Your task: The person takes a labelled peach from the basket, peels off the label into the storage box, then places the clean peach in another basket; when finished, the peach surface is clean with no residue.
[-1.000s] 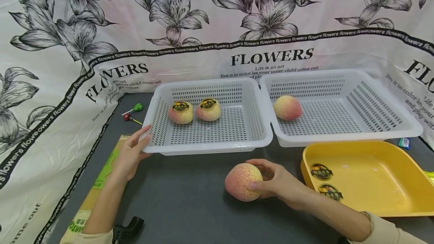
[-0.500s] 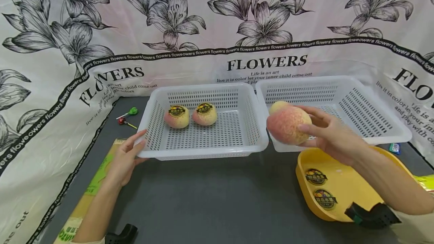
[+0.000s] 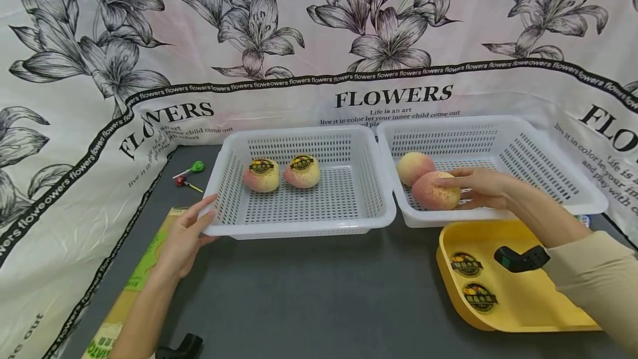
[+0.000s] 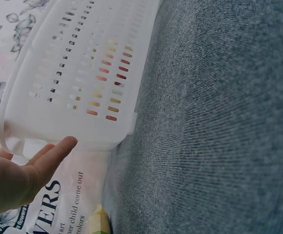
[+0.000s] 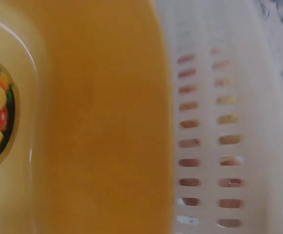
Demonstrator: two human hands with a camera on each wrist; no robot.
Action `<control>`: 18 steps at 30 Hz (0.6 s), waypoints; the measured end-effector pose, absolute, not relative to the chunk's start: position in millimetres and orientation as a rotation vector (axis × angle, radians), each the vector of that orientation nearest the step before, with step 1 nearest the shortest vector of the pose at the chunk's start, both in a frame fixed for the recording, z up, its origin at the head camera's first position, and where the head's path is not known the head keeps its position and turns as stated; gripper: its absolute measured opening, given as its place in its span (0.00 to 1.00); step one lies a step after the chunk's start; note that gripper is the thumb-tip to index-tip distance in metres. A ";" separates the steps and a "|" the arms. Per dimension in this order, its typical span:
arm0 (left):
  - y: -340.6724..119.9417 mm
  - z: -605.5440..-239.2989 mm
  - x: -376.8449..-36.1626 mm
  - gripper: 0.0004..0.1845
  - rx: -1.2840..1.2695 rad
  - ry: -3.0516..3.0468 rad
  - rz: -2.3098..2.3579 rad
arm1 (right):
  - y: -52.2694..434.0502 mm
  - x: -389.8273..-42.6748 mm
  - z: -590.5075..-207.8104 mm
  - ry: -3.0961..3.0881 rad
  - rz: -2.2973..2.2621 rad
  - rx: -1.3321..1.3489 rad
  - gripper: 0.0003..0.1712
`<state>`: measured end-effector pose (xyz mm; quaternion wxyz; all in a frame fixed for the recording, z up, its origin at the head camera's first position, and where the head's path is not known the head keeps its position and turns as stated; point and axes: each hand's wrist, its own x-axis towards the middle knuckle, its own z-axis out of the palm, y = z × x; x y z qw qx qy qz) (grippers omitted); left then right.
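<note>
My right hand (image 3: 482, 187) holds a pink and yellow peach (image 3: 436, 190) low inside the right white basket (image 3: 583, 195). Just behind it, another peach (image 3: 416, 167) lies at that basket's left end; the two look to be touching. At the front left corner of the left white basket (image 3: 299, 230), my left hand (image 3: 183, 240) grips the rim. The left wrist view shows the fingers of that hand (image 4: 22, 173) against the basket's outer wall (image 4: 68, 122). Two peaches with black stickers, one left (image 3: 261, 175) and one right (image 3: 302, 171), lie in the left basket.
A yellow tub (image 3: 518, 303) with two round black stickers inside stands front right, partly under my right sleeve. Left of the baskets lie a green lollipop (image 3: 197, 166) and a red lollipop (image 3: 180, 180). A yellow-green package (image 3: 144, 270) lies along the table's left side.
My right hand has carried the peach from the table's middle up over the right basket, then down into it beside the other peach. The left hand stays at its basket corner.
</note>
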<state>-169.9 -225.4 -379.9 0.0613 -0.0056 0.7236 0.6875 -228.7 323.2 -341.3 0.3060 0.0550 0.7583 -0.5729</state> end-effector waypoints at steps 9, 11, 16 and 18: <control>-223.5 -381.8 -167.3 0.28 -0.031 2.167 2.110 | 320.8 -242.9 -355.6 1.947 -1.520 0.142 0.51; -223.4 -381.7 -167.7 0.28 -0.029 2.168 2.108 | 319.3 -244.1 -357.9 1.950 -1.535 0.147 0.51; -223.3 -380.8 -169.5 0.28 -0.034 2.175 2.102 | 316.7 -247.3 -362.5 1.957 -1.549 0.156 0.51; -223.3 -380.6 -170.3 0.28 -0.027 2.178 2.102 | 316.4 -248.1 -364.2 1.957 -1.553 0.150 0.51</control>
